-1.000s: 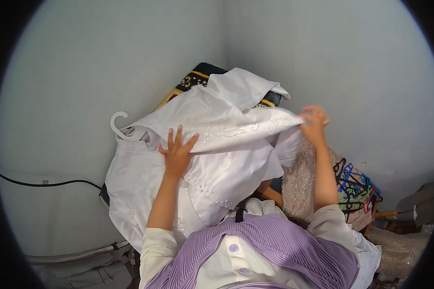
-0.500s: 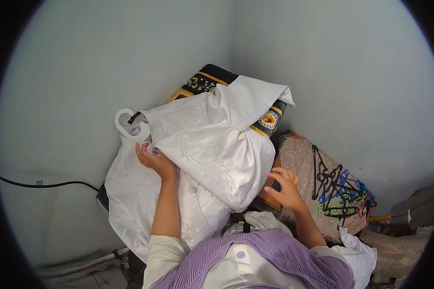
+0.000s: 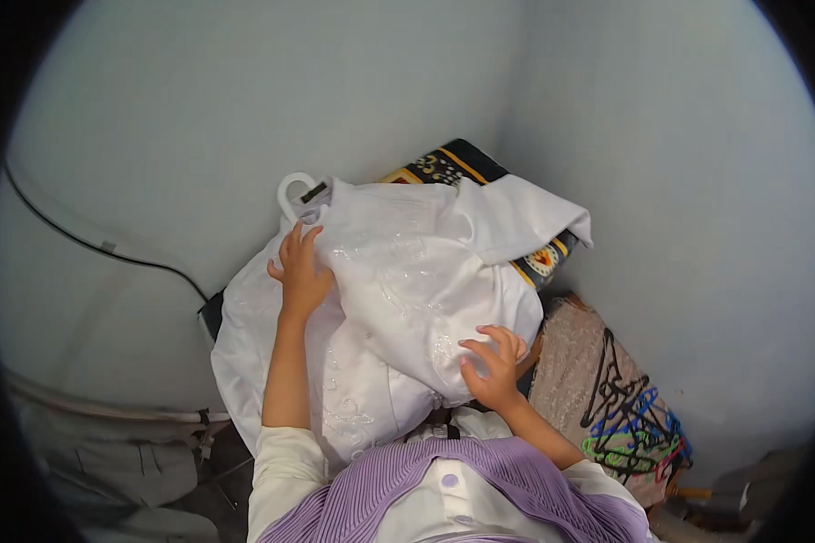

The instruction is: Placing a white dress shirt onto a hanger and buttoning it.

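A white embroidered garment [image 3: 398,281] with shiny raised patterns lies spread over a pile, its sleeve [image 3: 530,217] stretched to the far right. At its collar, a white hanger [image 3: 292,188] sticks out beside a dark label. My left hand [image 3: 304,276] is on or just over the cloth below the collar, fingers spread and pointing at the neckline. Over the garment's lower right part is my right hand [image 3: 494,371], fingers bent and apart. Neither hand visibly grips anything; whether the fingertips touch the cloth is hard to tell.
Beneath the garment, a black and yellow patterned cloth [image 3: 457,163] shows at the back. To the right, black, blue and green hangers [image 3: 629,416] lie on a beige lace-like cloth [image 3: 566,348]. A black cable [image 3: 72,237] runs along the left wall. Grey fabric [image 3: 91,462] fills the lower left.
The view has shifted, so the garment sits farther right. My left hand has turned from palm-up to reaching toward the collar. My right hand has moved onto or over the garment's lower edge.
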Action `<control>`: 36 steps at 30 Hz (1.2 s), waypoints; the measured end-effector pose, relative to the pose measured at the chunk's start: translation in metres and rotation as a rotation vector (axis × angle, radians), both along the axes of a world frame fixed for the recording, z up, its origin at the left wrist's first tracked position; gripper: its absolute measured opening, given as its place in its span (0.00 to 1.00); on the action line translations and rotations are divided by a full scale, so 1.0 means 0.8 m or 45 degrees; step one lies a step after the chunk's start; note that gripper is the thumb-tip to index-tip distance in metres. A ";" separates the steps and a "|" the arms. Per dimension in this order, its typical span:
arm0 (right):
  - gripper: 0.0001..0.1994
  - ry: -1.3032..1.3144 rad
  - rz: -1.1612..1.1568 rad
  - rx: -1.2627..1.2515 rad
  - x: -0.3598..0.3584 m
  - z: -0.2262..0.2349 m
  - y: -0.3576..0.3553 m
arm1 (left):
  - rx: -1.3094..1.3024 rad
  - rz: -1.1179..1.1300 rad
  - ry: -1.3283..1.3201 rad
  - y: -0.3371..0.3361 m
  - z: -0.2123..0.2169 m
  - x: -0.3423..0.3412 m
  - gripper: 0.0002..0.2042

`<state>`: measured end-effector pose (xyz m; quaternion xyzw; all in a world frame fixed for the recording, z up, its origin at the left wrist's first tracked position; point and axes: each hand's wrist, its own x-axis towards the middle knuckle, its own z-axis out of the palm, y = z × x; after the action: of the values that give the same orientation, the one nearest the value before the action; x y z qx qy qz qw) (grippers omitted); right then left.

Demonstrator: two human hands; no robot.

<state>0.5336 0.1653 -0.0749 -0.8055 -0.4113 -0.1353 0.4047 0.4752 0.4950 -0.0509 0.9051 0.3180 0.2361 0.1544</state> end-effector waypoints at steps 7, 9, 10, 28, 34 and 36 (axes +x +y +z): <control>0.10 0.105 0.300 0.034 0.036 0.017 0.069 | -0.040 0.253 0.254 -0.044 -0.040 -0.060 0.05; 0.17 0.021 0.469 -0.215 0.033 0.030 0.109 | -0.052 0.383 0.201 -0.063 -0.055 -0.054 0.06; 0.19 -0.043 0.540 -0.259 0.031 0.028 0.131 | -0.033 0.398 0.145 -0.072 -0.057 -0.050 0.08; 0.20 -0.140 0.703 -0.460 0.096 0.043 0.206 | -0.105 0.522 -0.186 -0.089 -0.072 0.002 0.10; 0.15 -0.017 0.673 -0.513 0.115 -0.014 0.240 | -0.065 0.486 -0.082 -0.098 -0.076 0.010 0.11; 0.13 0.018 0.719 -0.493 0.124 -0.014 0.233 | -0.024 0.502 -0.065 -0.100 -0.079 0.009 0.09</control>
<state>0.6325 0.3517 -0.0864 -0.7227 -0.6332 0.0685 0.2685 0.4823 0.4153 -0.1144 0.8176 0.4872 0.2816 0.1218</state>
